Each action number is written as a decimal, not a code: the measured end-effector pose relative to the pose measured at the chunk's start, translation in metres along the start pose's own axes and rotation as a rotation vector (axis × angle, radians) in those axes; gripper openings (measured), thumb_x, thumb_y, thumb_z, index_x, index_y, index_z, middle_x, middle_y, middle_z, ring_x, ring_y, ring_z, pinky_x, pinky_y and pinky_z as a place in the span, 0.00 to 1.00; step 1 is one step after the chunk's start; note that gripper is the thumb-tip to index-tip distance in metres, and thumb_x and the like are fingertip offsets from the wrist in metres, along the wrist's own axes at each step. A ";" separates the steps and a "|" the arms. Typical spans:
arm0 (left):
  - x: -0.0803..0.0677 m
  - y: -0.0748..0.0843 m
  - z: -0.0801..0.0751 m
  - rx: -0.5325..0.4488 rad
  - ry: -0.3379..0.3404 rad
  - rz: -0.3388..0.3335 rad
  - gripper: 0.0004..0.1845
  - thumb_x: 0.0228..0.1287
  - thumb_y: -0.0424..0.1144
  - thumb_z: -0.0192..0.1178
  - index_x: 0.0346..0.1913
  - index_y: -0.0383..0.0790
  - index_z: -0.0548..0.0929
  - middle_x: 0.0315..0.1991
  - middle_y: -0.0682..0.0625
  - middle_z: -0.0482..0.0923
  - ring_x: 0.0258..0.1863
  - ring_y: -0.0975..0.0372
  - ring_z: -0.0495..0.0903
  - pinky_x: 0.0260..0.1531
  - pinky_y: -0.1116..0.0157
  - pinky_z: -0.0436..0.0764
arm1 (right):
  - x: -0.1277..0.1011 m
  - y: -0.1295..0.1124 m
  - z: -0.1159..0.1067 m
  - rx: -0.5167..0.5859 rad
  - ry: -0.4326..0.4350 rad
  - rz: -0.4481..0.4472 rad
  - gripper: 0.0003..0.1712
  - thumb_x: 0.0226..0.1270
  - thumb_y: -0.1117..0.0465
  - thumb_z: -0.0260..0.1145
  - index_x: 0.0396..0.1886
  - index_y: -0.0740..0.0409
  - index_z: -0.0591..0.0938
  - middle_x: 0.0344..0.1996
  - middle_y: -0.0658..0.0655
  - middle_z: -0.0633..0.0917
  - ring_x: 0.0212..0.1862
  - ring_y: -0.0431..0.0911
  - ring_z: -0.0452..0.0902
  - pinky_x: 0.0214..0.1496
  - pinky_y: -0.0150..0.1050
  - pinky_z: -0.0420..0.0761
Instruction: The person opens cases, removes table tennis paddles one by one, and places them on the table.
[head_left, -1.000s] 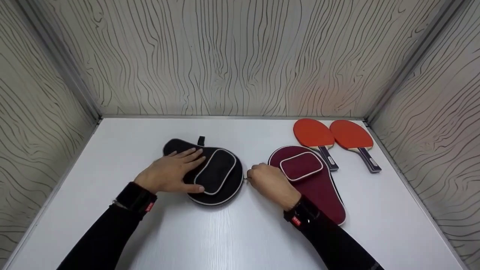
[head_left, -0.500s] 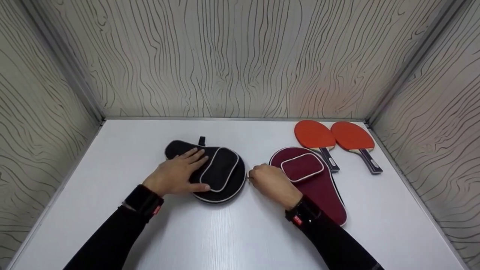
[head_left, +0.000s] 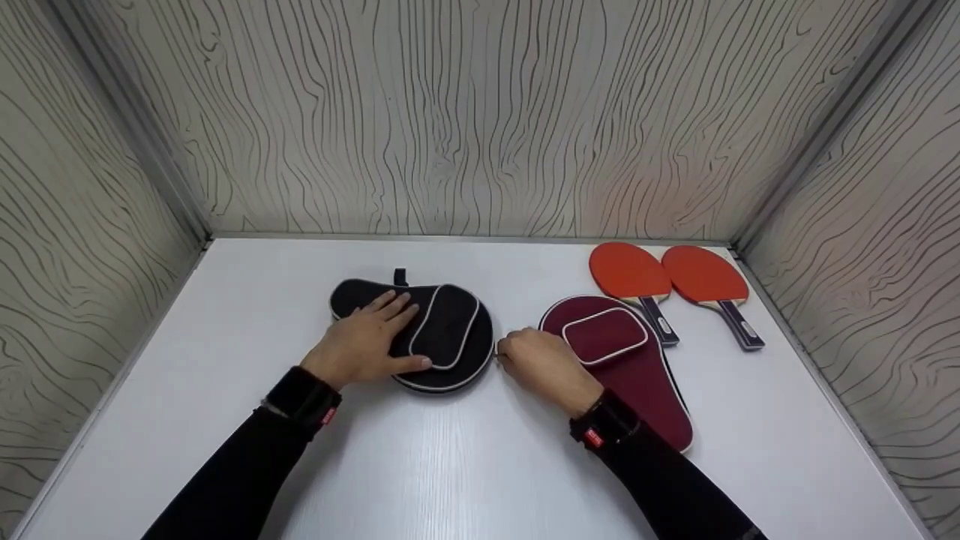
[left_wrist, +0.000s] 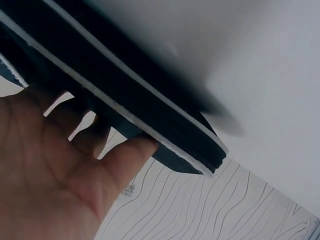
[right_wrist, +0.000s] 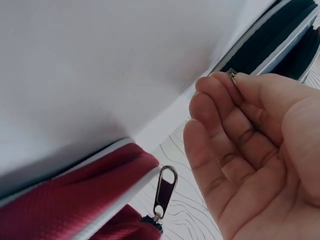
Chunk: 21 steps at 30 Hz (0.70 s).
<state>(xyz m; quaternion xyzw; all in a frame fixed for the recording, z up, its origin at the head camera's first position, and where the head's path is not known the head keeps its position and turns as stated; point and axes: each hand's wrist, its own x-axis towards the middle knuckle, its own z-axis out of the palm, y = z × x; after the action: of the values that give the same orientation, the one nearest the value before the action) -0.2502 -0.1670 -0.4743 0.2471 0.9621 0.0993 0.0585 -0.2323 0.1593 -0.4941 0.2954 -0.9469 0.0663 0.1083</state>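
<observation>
Head view shows the left hand (head_left: 365, 343) lying flat, fingers spread, on the black case (head_left: 420, 330) mid-bench, while the right hand (head_left: 541, 364) pinches its zipper pull (right_wrist: 232, 74) between curled fingertips at the case's right edge. Risk as I see it: the pull is tiny, so it could slip out of the pinch, or the case could swivel under that flat palm. The maroon case (head_left: 626, 364) sits right behind the right hand, pretty tight. Two red paddles (head_left: 667, 281) crowd the far right corner. Front and left bench have room.
</observation>
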 end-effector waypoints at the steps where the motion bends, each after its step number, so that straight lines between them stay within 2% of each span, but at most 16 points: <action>1: 0.001 0.001 0.000 0.004 0.002 -0.005 0.57 0.81 0.78 0.61 0.94 0.38 0.66 0.96 0.38 0.60 0.98 0.40 0.55 0.90 0.29 0.68 | 0.000 -0.001 0.000 0.004 -0.004 0.001 0.06 0.74 0.65 0.80 0.34 0.56 0.95 0.30 0.57 0.95 0.37 0.56 0.95 0.34 0.56 0.93; 7: 0.009 0.007 0.000 0.004 0.018 -0.049 0.58 0.81 0.79 0.60 0.93 0.36 0.66 0.96 0.36 0.58 0.98 0.39 0.55 0.89 0.27 0.69 | 0.002 -0.004 0.003 0.066 -0.028 0.016 0.06 0.77 0.67 0.77 0.37 0.56 0.96 0.33 0.58 0.96 0.40 0.56 0.96 0.39 0.57 0.94; 13: 0.017 0.008 0.000 0.011 0.026 -0.091 0.59 0.81 0.80 0.58 0.94 0.36 0.65 0.96 0.36 0.58 0.98 0.39 0.54 0.89 0.27 0.68 | 0.004 -0.010 0.007 0.174 -0.054 0.068 0.06 0.80 0.66 0.76 0.41 0.55 0.97 0.36 0.56 0.97 0.44 0.55 0.96 0.47 0.58 0.95; 17: 0.022 0.009 0.001 0.015 0.040 -0.106 0.59 0.82 0.80 0.57 0.93 0.34 0.65 0.95 0.34 0.59 0.97 0.38 0.56 0.88 0.26 0.69 | 0.005 -0.016 0.007 0.230 -0.072 0.082 0.07 0.82 0.64 0.75 0.42 0.54 0.97 0.37 0.54 0.96 0.42 0.51 0.93 0.48 0.56 0.94; 21: 0.026 0.011 0.002 0.012 0.043 -0.127 0.59 0.82 0.80 0.56 0.93 0.33 0.65 0.95 0.33 0.59 0.97 0.37 0.56 0.89 0.26 0.69 | 0.008 -0.025 0.006 0.232 -0.082 0.048 0.08 0.84 0.63 0.74 0.42 0.55 0.97 0.35 0.53 0.95 0.39 0.46 0.89 0.45 0.53 0.93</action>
<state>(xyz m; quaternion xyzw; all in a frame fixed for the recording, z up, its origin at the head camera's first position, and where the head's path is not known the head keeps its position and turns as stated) -0.2678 -0.1443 -0.4755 0.1838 0.9775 0.0948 0.0423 -0.2253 0.1334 -0.4961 0.2859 -0.9432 0.1658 0.0331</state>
